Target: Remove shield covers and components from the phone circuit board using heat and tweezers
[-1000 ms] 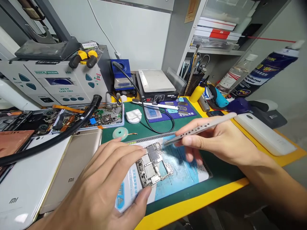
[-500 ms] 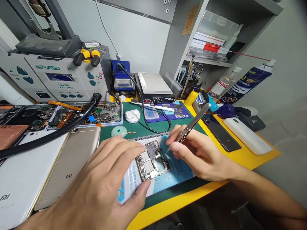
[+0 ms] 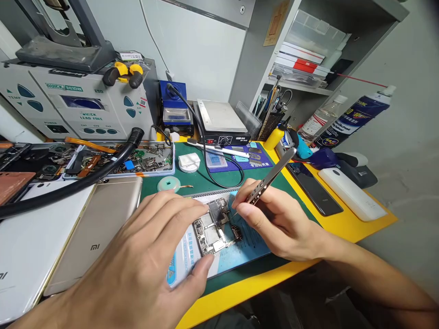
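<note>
Inspecting the work area from my remote position, I find the phone circuit board (image 3: 216,226) lying flat on the blue-and-white printed pad (image 3: 226,262), directly between my two hands. My left hand (image 3: 147,246) is arched at the board's left side, fingertips at its upper edge and thumb at its lower corner, bracing it across that span. My right hand (image 3: 277,219) is to the right of the board, closed narrowly around perforated metal tweezers (image 3: 270,179), pinched between thumb and fingers. The tweezers are tilted, rear end up and to the right, fine tips down at the board's right portion; I cannot tell whether the tips touch it.

The pad rests on a green mat (image 3: 219,284) with a yellow surface (image 3: 209,308) along its near edge. Beyond my left fingers I record a pale green spool (image 3: 168,183) and, farther back, a round container with a white pad (image 3: 189,162). A tray of electronic parts (image 3: 156,170) sits at left, crossed by a black hose (image 3: 103,178). A white-handled brush (image 3: 226,150) lies before the hotplate (image 3: 223,118). A black phone (image 3: 315,192) is on the yellow surface beyond my right hand.
</note>
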The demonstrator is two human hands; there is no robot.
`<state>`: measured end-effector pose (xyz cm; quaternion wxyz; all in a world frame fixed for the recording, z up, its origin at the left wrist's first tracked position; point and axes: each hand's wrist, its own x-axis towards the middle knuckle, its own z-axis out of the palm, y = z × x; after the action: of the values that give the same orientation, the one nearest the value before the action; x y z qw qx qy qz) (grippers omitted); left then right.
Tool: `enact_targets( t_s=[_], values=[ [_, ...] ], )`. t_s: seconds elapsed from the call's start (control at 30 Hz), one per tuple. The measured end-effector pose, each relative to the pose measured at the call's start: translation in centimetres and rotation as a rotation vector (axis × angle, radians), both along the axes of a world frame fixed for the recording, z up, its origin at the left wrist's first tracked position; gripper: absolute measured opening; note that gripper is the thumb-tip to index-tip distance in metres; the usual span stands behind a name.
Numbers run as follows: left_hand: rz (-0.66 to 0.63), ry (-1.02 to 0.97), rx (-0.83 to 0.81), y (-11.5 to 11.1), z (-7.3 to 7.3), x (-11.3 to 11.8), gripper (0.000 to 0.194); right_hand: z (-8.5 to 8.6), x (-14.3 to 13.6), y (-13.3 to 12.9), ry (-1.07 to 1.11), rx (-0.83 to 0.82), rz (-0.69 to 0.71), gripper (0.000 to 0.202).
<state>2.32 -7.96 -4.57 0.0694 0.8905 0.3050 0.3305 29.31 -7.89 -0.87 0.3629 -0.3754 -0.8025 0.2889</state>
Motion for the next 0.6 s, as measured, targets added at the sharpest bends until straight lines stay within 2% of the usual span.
enact_targets(
  t_s=[0.6],
  values=[
    [0.012,-0.006,-0.013,-0.01,-0.12,-0.07,0.042,-0.04,0.04,0.20,0.030,0.003,0.026,0.014]
  ],
)
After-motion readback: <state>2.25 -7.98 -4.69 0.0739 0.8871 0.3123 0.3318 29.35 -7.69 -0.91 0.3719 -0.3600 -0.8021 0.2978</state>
